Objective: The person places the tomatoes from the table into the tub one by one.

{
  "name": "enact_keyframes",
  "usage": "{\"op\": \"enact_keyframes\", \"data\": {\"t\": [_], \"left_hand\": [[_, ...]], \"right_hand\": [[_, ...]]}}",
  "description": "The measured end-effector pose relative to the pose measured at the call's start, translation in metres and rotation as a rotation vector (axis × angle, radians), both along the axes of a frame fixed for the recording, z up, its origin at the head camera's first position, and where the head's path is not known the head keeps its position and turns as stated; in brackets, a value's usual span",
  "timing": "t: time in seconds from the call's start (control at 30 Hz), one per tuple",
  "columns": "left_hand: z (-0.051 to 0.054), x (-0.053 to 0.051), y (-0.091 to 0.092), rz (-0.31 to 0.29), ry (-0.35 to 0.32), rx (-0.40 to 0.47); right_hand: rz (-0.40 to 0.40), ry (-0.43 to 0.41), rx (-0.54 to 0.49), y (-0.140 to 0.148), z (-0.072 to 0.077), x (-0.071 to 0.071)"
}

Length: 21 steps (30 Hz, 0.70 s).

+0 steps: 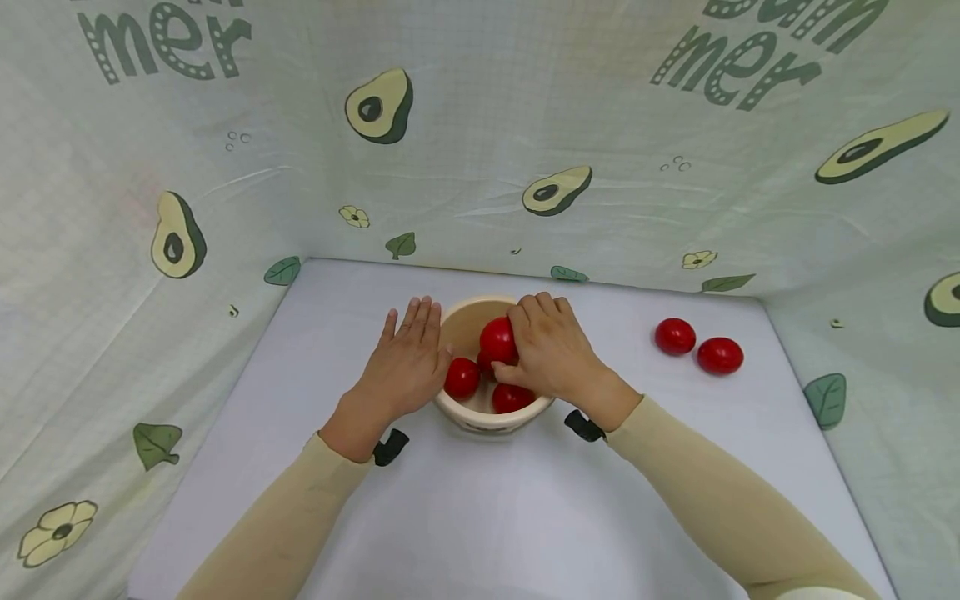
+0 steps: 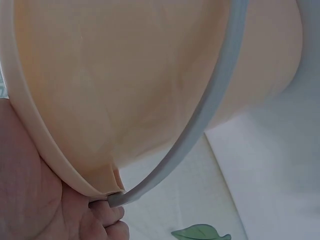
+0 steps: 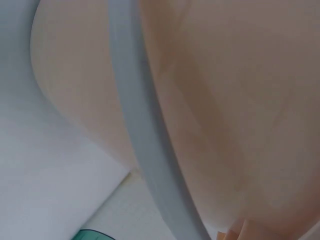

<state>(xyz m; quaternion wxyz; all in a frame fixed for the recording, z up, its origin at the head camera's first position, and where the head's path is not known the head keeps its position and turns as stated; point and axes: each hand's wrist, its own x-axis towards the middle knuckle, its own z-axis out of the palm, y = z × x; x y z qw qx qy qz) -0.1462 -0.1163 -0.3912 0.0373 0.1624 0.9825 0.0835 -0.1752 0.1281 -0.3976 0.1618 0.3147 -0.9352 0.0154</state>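
Note:
A cream bowl (image 1: 486, 425) holds several red balls (image 1: 462, 378). My left hand (image 1: 401, 367) lies against its left side with straight fingers, the thumb at the rim. Over the right part of the bowl, my right hand (image 1: 551, 350) grips a red ball (image 1: 498, 340) between thumb and fingers, above the others. In the left wrist view, my left hand (image 2: 45, 195) touches the rim of a peach container (image 2: 120, 80) with a grey band (image 2: 200, 115). The right wrist view shows a peach container (image 3: 225, 100), a grey band (image 3: 145, 120) and a bit of my right hand (image 3: 257, 231).
Two more red balls, one (image 1: 675, 336) beside the other (image 1: 721, 356), lie on the white table (image 1: 480, 517) right of the bowl. A cloth (image 1: 465, 133) printed with avocados and leaves hangs behind and along both sides. A black strap piece shows by each wrist.

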Motion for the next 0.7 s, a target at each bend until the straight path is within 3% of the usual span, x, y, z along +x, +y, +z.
{"op": "enact_keyframes", "data": {"t": [0.7], "left_hand": [[-0.0044,-0.0004,0.0003,-0.009,0.023,0.031]], "right_hand": [[-0.01,-0.027,0.035,0.0002,-0.0025,-0.0001]]}}
